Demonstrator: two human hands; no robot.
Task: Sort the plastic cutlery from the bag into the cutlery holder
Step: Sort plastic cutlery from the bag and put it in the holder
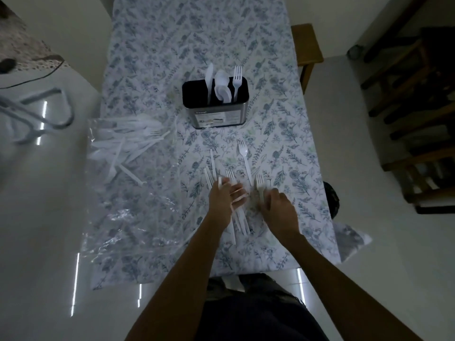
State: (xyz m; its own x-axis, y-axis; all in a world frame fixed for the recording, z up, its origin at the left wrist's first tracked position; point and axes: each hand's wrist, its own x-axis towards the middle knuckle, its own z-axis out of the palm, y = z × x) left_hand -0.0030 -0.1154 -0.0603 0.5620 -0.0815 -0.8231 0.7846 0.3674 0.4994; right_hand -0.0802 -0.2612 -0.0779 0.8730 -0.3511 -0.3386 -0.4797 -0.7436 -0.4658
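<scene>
Our left hand [227,193] lies flat with fingers spread over a loose bunch of white forks [240,217] on the tablecloth [283,134], their handles running back under the palm. Our right hand [275,201], just beside it, has its fingers curled down at another fork head [259,179]; whether it pinches it yet we cannot tell. One fork [245,158] lies alone ahead of both hands, and the holder [215,104] stands further ahead, already showing a knife, spoons and a fork. The bag [128,148], with more cutlery, sits off to the left of our left hand.

The risk we see is in gathering: the light, slippery forks may fan out or slide off the table edge near our right hand. A mixed handful could also land in the wrong slot.
</scene>
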